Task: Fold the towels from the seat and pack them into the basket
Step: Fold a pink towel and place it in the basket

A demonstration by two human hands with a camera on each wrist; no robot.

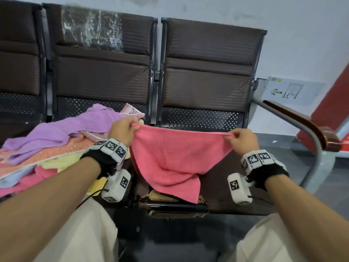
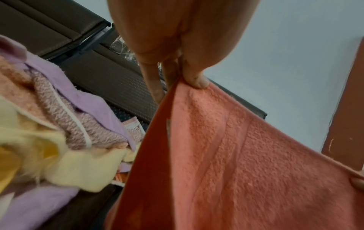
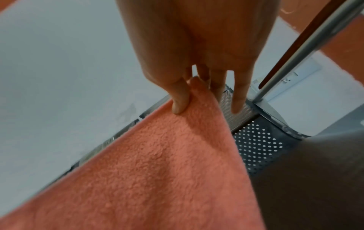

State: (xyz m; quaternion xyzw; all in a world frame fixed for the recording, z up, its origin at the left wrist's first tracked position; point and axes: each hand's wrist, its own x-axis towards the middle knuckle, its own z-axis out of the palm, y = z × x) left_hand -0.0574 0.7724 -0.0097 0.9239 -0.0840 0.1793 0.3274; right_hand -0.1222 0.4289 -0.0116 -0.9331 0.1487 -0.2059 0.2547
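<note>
A pink towel hangs spread between my two hands above the right-hand brown seat. My left hand pinches its upper left corner, and my right hand pinches the upper right corner. The lower edge of the towel droops onto the seat's front. In the left wrist view, thumb and fingers clamp the pink towel at its corner. The right wrist view shows my right hand's thumb pressed on the pink towel. A heap of loose towels, purple, orange, yellow and pink, lies on the seat to the left. No basket shows.
Brown padded chair backs with perforated metal panels stand behind the seats. A metal armrest with a wooden top curves down at the right. The seat's front edge is torn. My light trouser legs frame the bottom.
</note>
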